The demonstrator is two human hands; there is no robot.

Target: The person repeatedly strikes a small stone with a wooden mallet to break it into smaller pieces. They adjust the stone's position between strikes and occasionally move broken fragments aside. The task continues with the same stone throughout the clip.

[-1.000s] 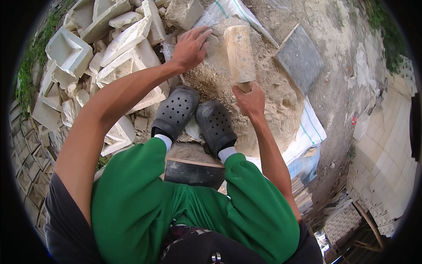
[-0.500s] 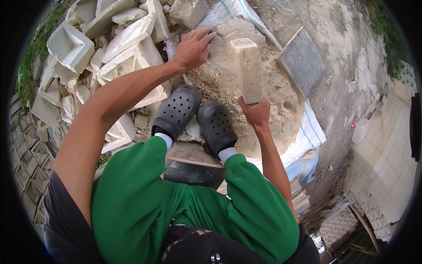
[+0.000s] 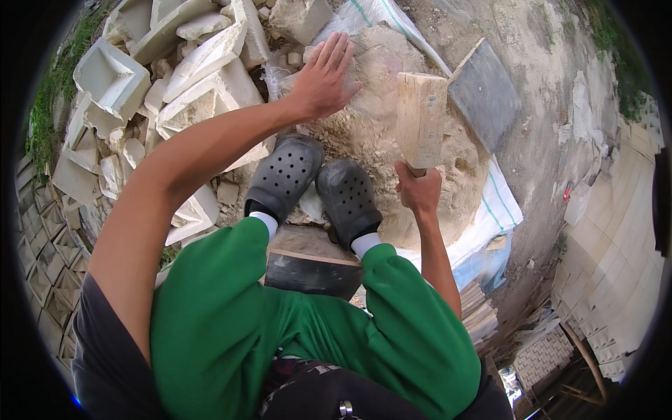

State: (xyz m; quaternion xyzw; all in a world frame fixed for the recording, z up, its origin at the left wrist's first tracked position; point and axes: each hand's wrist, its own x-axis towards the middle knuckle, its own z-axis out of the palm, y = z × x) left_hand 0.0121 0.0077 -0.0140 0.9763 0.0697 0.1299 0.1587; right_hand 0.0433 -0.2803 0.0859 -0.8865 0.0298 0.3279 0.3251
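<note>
My right hand (image 3: 418, 187) is closed round the handle of a wooden mallet (image 3: 420, 119). The mallet's thick, block-shaped head is pale with dust and hangs over a mound of crumbled beige material (image 3: 381, 140). My left hand (image 3: 327, 78) lies flat with its fingers stretched out, at the far left edge of the mound. Nothing shows in it; whether its palm presses on a lump there, I cannot tell. The mound is spread on a white woven sack (image 3: 500, 199) with green stripes.
Broken white cast blocks (image 3: 210, 98) are piled on the left. A dark square board (image 3: 483, 94) lies at the mound's right edge. My grey clogs (image 3: 346, 199) stand at its near side, with a black board (image 3: 313, 273) below them. Stacked pale tiles (image 3: 609, 231) stand far right.
The mallet and my right hand have shifted right and slightly nearer, and the mallet head has turned. My left hand has flattened, its fingers straightening and pointing farther away.
</note>
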